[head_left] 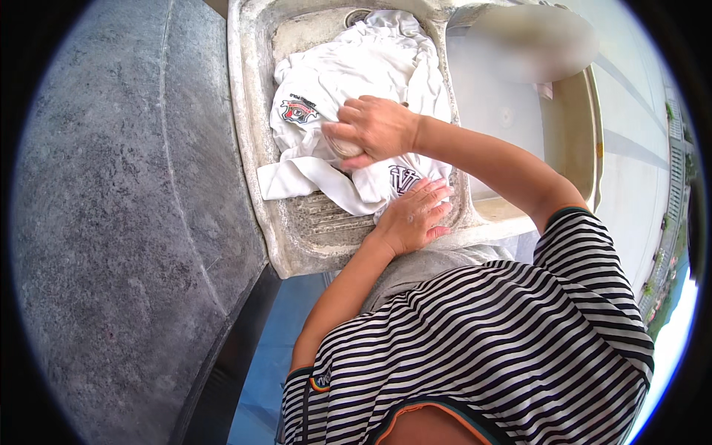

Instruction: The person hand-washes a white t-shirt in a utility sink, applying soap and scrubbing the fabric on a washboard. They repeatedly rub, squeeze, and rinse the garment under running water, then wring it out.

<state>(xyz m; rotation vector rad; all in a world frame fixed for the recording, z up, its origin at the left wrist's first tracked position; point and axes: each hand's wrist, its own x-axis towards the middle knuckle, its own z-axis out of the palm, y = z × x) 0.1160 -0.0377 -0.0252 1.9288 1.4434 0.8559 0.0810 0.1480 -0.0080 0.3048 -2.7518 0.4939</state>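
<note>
A wet white polo shirt (363,67) with a small crest and dark printed lettering is spread in the ribbed washing basin (248,96). My right hand (374,130) reaches across from the right, its fingers curled around a pale, rounded object (343,146) pressed against the shirt. Most of that object is hidden under the hand, so its kind is unclear. Lower down, my left hand (415,215) lies flat with fingers stretched on the shirt's near edge, beside the dark lettering. Flecks of white foam show on its skin.
To the right, a second compartment (571,141) of the sink holds cloudy water, with a blurred patch over its far part. A drain (358,16) sits at the basin's far end. A grey stone-like surface (126,222) borders the left side; ribs (334,215) line the basin's near floor.
</note>
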